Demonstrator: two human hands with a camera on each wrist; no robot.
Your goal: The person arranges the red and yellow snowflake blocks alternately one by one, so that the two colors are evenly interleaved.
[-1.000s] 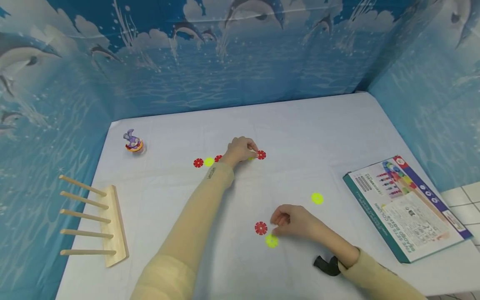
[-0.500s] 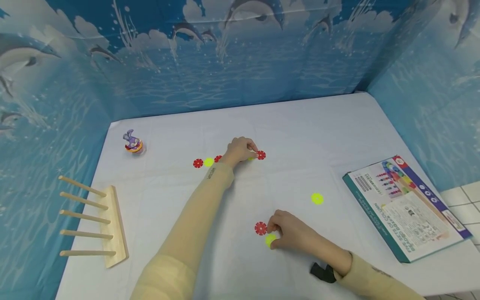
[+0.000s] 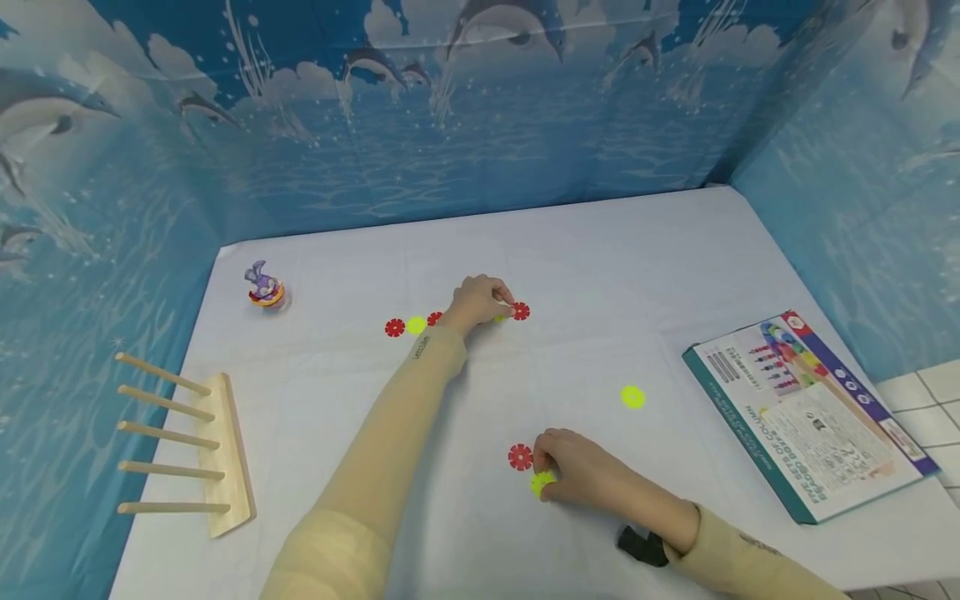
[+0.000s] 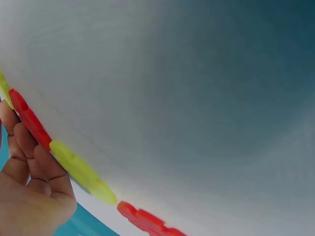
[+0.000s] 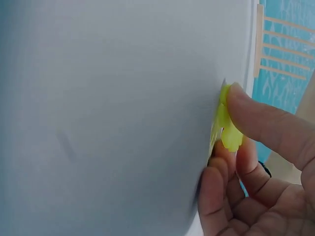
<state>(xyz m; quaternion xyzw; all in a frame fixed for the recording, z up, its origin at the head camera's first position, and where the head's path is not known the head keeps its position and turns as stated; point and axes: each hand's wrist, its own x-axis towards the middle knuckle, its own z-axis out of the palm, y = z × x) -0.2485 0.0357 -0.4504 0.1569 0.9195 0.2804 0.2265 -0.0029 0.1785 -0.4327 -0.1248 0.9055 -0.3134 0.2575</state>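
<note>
My left hand is at a row of thin, notched plastic snowflake discs on the white tabletop. Its thumb and index finger pinch the edge of the red disc at the row's right end. In the left wrist view the other fingers lie along the row, close to a yellow disc and another red disc. Lower right, my right hand pinches a yellow notched disc, thumb on one side and fingers at the other. A red disc lies just beside those fingertips.
One loose yellow disc lies right of centre. A printed box is at the right edge, a wooden peg rack at the left, a purple bunny figure at the back left. Printed blue curtains bound the table.
My right hand has moved slightly left and down, and its thumb and fingers have closed on the yellow disc. The left hand stays where it was.
</note>
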